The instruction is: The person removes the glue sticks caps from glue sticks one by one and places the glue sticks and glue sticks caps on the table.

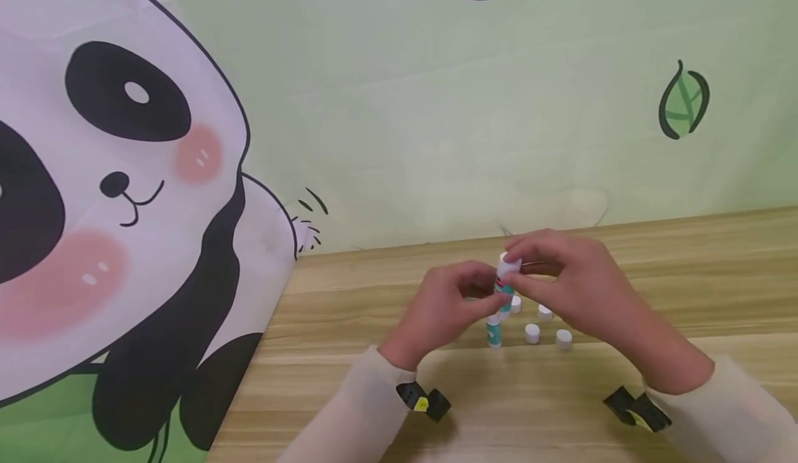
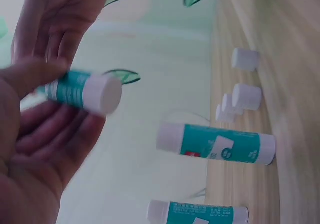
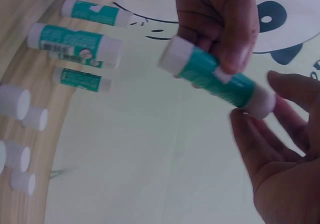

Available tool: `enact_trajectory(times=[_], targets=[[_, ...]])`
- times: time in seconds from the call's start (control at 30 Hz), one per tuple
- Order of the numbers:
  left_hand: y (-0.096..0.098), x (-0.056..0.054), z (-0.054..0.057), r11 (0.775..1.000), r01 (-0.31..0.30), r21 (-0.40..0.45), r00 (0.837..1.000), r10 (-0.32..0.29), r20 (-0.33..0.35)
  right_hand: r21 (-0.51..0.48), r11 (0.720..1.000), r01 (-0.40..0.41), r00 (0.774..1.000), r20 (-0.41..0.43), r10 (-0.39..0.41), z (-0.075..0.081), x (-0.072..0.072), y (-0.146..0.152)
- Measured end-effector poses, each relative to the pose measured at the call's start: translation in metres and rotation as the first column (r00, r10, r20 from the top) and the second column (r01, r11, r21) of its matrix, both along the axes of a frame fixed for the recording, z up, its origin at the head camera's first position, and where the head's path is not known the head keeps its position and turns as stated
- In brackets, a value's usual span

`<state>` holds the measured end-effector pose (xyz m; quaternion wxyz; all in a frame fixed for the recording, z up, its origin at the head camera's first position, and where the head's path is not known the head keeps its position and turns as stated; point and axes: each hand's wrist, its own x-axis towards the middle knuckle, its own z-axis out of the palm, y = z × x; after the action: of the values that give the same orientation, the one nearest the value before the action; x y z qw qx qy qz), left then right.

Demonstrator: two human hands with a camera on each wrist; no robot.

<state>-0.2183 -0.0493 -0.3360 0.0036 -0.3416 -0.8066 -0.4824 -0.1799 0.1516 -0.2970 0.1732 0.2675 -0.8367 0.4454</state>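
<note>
A teal glue stick with white ends is held up between both hands, above the table. My left hand grips it around the teal middle. At its upper white end are the thumb and fingers of my right hand, pinching that end; the right wrist view shows this white end between them. Below the hands another glue stick stands upright on the table. More upright glue sticks appear in the right wrist view, mostly hidden by the hands in the head view.
Several small white caps stand on the wooden table, right of the standing glue sticks. A green cloth backdrop with a printed panda hangs along the table's back edge. Each wrist wears a small black device.
</note>
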Motion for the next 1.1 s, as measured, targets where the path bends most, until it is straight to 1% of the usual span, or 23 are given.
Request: enact_trajectory(times=[0.07,0.13,0.23,0.33,0.47,0.6,0.7,0.8,0.9,1.0,1.1], targets=[[0.001,0.004,-0.001,0.999,-0.04,-0.016,0.998,0.039,-0.05,0.006,1.0,0.029,0.998,0.048,-0.03,0.002,0.003,-0.002],[0.002,0.008,-0.001,0.997,-0.066,-0.029,0.994,0.063,-0.094,0.017,0.998,0.056,0.995,0.081,-0.057,0.002,0.005,-0.004],[0.003,0.011,-0.001,0.997,-0.073,-0.032,0.99,0.068,-0.126,0.021,0.996,0.082,0.992,0.092,-0.084,0.002,0.006,-0.006],[0.003,0.012,-0.002,0.998,-0.06,-0.031,0.99,0.055,-0.127,0.032,0.994,0.1,0.992,0.069,-0.102,0.002,0.007,-0.008],[0.002,0.011,-0.003,1.0,-0.013,-0.02,0.995,0.01,-0.103,0.057,0.993,0.108,0.994,0.011,-0.109,0.002,0.008,-0.008],[-0.002,0.008,-0.004,0.999,0.044,0.007,0.998,-0.043,-0.041,0.054,0.996,0.067,0.997,-0.032,-0.065,0.003,0.012,-0.007],[-0.004,0.007,-0.005,0.997,0.075,0.034,0.997,-0.075,0.007,0.044,0.998,0.043,0.998,-0.052,-0.041,0.003,0.013,-0.008],[-0.004,0.006,-0.006,0.993,0.106,0.057,0.994,-0.108,0.029,0.038,0.998,0.041,0.997,-0.066,-0.038,0.003,0.014,-0.008],[-0.005,0.006,-0.006,0.99,0.125,0.073,0.991,-0.128,0.048,0.023,0.999,0.024,0.997,-0.076,-0.022,0.002,0.015,-0.009],[-0.005,0.007,-0.005,0.989,0.122,0.086,0.989,-0.129,0.075,0.004,1.0,0.001,0.997,-0.083,0.0,0.002,0.016,-0.01],[-0.007,0.007,-0.004,0.985,0.135,0.102,0.984,-0.146,0.105,-0.018,1.0,-0.02,0.997,-0.069,0.018,0.002,0.017,-0.01]])
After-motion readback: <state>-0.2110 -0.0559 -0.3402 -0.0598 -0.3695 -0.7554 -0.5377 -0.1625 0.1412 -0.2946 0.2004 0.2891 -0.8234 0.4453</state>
